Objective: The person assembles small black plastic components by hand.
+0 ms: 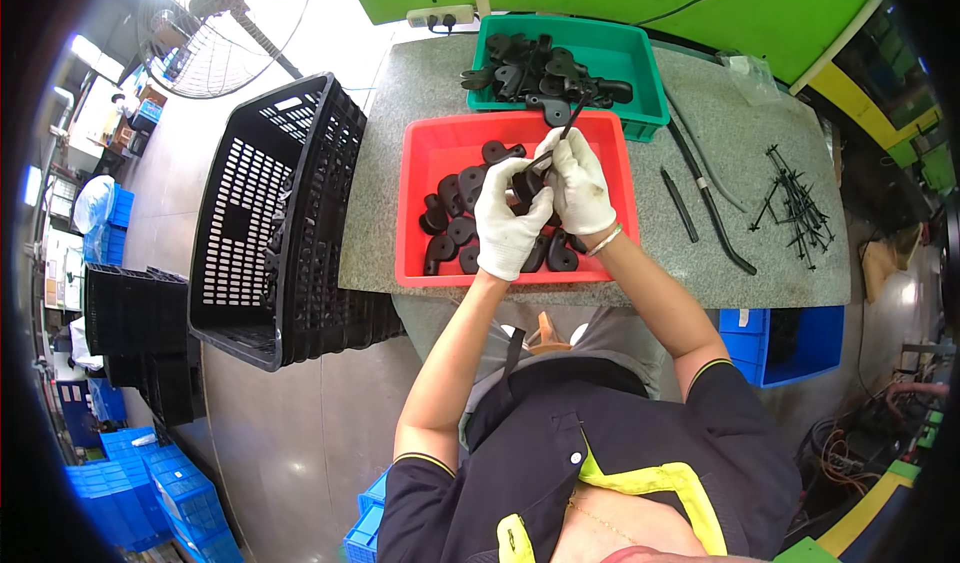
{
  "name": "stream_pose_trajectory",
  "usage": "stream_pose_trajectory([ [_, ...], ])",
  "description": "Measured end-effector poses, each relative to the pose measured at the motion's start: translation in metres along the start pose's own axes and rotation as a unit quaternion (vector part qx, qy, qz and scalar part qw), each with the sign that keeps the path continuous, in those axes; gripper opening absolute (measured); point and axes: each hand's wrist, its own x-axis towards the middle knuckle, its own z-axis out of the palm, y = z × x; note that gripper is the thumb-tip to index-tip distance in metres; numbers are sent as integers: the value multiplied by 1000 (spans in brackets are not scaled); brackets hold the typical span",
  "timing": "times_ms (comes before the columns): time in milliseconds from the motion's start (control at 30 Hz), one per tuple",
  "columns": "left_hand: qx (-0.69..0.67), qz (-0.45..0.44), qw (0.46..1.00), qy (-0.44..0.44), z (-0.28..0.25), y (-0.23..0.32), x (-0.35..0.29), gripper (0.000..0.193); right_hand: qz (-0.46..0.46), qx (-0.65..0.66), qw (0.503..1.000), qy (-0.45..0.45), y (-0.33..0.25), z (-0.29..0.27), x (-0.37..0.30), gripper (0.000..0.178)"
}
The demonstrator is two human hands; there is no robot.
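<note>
Both my hands wear white gloves and meet over the red tray [412, 233]. My left hand [510, 225] is closed around a rounded black plastic part [524, 189], mostly hidden by the fingers. My right hand [582, 188] grips a thin dark rod-like tool [573, 119] that slants up and away past the fingertips; its exact kind cannot be made out. The two hands touch or nearly touch at the black part. Below them in the red tray lie several similar black plastic parts [462, 230], each with a round end.
Behind stands a green tray [643, 93] heaped with black parts [530, 68]. On the right of the grey table lie a black bar [679, 205], a bent tube [715, 213] and several thin black rods [800, 213]. A black crate [325, 198] is at left, a blue bin [825, 348] below right.
</note>
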Motion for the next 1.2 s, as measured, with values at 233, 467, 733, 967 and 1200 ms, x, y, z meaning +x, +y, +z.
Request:
stream_pose_trajectory([
  [233,-188,-98,976,55,-22,-16,-3,29,-17,236,971,4,-6,-15,19,14],
  [467,310,137,941,-23,-6,-8,5,83,20,323,946,-7,-10,-4,20,7],
  [733,246,43,968,7,-18,-36,13,27,41,285,957,-16,-12,24,16,11],
  [967,45,-285,953,-88,6,4,8,8,20,227,973,20,-9,8,20,14],
  [1200,446,-161,862,-177,-5,-6,0,42,-72,-11,997,17,-37,-7,8,13],
])
